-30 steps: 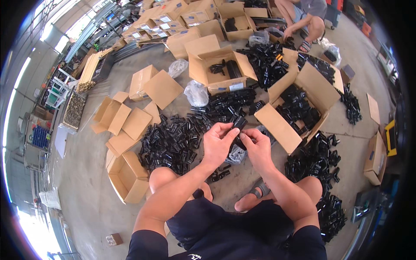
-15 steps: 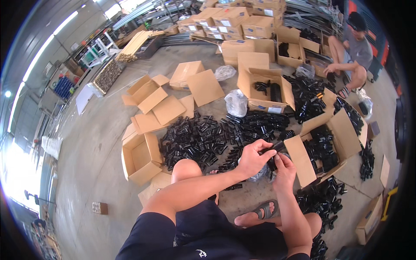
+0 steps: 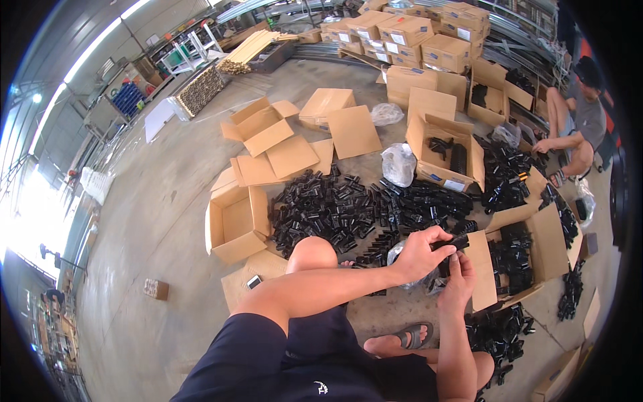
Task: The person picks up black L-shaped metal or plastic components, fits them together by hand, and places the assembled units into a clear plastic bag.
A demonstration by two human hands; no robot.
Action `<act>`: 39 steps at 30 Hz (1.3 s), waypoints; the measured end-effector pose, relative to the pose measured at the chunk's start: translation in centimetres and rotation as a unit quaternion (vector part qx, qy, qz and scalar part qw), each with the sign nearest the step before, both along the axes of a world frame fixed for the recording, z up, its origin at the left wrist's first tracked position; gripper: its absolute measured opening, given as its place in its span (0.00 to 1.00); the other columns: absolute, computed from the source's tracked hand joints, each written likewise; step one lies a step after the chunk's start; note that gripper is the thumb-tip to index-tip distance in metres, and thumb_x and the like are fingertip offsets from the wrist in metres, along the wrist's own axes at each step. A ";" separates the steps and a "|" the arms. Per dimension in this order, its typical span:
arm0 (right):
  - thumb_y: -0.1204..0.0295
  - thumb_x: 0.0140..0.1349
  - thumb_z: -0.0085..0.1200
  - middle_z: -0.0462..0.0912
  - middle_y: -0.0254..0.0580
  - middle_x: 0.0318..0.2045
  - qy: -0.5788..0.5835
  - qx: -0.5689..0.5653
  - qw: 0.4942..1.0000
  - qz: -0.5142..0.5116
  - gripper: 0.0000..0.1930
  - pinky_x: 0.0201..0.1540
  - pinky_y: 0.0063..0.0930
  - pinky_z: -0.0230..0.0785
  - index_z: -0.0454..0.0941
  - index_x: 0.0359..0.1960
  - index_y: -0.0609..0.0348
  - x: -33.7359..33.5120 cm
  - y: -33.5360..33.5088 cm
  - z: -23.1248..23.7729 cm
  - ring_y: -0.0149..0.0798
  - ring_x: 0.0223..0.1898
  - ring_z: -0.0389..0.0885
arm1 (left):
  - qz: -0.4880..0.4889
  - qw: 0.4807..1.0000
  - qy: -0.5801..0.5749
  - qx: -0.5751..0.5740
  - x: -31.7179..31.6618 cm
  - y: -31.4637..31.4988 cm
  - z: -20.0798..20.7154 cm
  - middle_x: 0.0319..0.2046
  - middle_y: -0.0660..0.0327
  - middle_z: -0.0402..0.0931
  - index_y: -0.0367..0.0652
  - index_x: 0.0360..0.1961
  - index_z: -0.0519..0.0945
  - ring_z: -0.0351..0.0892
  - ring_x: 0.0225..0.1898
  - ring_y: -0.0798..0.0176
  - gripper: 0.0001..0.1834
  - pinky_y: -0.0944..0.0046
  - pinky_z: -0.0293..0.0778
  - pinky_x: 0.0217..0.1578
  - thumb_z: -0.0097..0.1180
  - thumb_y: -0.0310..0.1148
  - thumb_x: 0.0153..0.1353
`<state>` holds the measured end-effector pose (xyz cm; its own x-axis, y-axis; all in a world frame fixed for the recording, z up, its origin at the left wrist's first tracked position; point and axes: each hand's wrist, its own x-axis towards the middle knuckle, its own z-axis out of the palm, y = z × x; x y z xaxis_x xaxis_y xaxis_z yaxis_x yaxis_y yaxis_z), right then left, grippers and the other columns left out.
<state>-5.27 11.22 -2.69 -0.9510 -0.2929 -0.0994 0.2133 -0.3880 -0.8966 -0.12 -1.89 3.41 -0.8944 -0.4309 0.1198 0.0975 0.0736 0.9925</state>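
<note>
Both my hands are together over the floor, left of an open box of black parts. My left hand (image 3: 420, 256) is closed round a short, black, tube-like part (image 3: 459, 242), whose end sticks out past the fingers. Just below and to the right, my right hand (image 3: 457, 281) pinches the lower side of the same dark piece, fingertips touching it. The fingers hide much of its shape. A wide heap of similar black parts (image 3: 321, 208) lies beyond my knee, some of them lined up in rows close to my hands.
The open carton (image 3: 516, 261) of black parts stands at my right, beside another heap (image 3: 499, 335). An open carton (image 3: 234, 224) is at the left, near a phone (image 3: 254, 281). Clear plastic bags (image 3: 399, 165) lie about. Another person (image 3: 576, 127) crouches at the far right.
The whole view has swung, so the scene sits further right and a phone by my left knee shows. Both hands keep hold of the black part, tilted a little differently.
</note>
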 end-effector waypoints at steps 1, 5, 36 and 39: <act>0.74 0.72 0.57 0.83 0.31 0.35 0.002 0.008 1.000 0.003 0.06 0.41 0.18 0.69 0.81 0.40 0.65 -0.1 0.1 -0.1 0.22 0.36 0.76 | 0.001 1.000 -0.007 -0.013 0.1 -0.1 0.2 0.34 0.64 0.83 0.32 0.44 0.82 0.77 0.36 0.77 0.14 0.70 0.76 0.38 0.68 0.29 0.62; 0.72 0.73 0.57 0.83 0.31 0.35 0.014 0.018 1.000 0.008 0.08 0.41 0.19 0.69 0.81 0.41 0.65 0.5 -0.1 0.5 0.22 0.36 0.76 | 0.011 0.999 -0.004 -0.032 0.2 -0.2 -0.1 0.33 0.62 0.84 0.31 0.45 0.82 0.77 0.35 0.76 0.15 0.69 0.77 0.37 0.68 0.30 0.62; 0.71 0.77 0.50 0.80 0.29 0.38 0.089 0.048 0.992 0.078 0.08 0.44 0.19 0.68 0.78 0.46 0.63 -0.4 0.3 2.1 0.22 0.39 0.73 | -0.006 1.000 0.000 0.025 0.7 -0.6 1.3 0.35 0.60 0.84 0.31 0.45 0.79 0.79 0.31 0.75 0.11 0.69 0.77 0.30 0.64 0.26 0.65; 0.71 0.76 0.50 0.80 0.30 0.39 0.063 0.022 0.994 0.085 0.08 0.44 0.19 0.67 0.78 0.46 0.63 -0.5 0.6 1.6 0.22 0.39 0.73 | 0.003 0.999 0.039 0.036 0.3 -0.2 0.1 0.33 0.61 0.83 0.32 0.46 0.79 0.78 0.27 0.76 0.11 0.71 0.75 0.24 0.63 0.26 0.65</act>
<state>-5.77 11.85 -1.14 -0.8936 -0.4489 0.0017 0.1568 -0.3157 -0.9358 0.14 -2.05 3.50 -0.8807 -0.4469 0.1568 0.1741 0.0024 0.9847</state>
